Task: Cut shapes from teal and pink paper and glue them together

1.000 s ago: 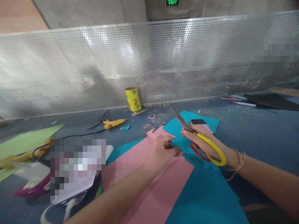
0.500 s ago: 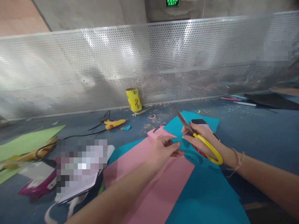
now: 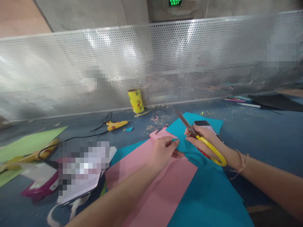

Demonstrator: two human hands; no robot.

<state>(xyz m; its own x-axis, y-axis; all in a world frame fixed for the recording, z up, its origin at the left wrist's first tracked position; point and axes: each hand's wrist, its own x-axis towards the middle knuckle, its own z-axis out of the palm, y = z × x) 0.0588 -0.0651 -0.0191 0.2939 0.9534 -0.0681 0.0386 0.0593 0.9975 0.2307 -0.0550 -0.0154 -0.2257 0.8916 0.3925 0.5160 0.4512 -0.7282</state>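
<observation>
My right hand (image 3: 205, 138) holds a pair of scissors (image 3: 209, 149) with yellow and red handles. Their grey blades point up and to the left, over blue paper (image 3: 208, 189). To the left, my left hand (image 3: 165, 149) is closed in a pinch, thumb against fingertips, just above a pink sheet (image 3: 165, 201); what it pinches, if anything, is too small to make out. The pink sheet lies on the blue paper, with a cut pink piece (image 3: 161, 133) behind my left hand. Partly hidden by my right hand, a phone (image 3: 203, 123) rests on the blue paper.
A screen device (image 3: 80, 187), partly blurred out, stands left beside a purple object (image 3: 39, 190). Yellow glue guns (image 3: 117, 125) with black cords and green paper (image 3: 35, 140) lie further back. A yellow roll (image 3: 136, 101) stands before a perforated metal panel (image 3: 113, 56). Pens (image 3: 248, 105) lie back right.
My left hand has shifted slightly left, and its thumb and fingertips have drawn together. My right hand and the scissors stay almost where they were.
</observation>
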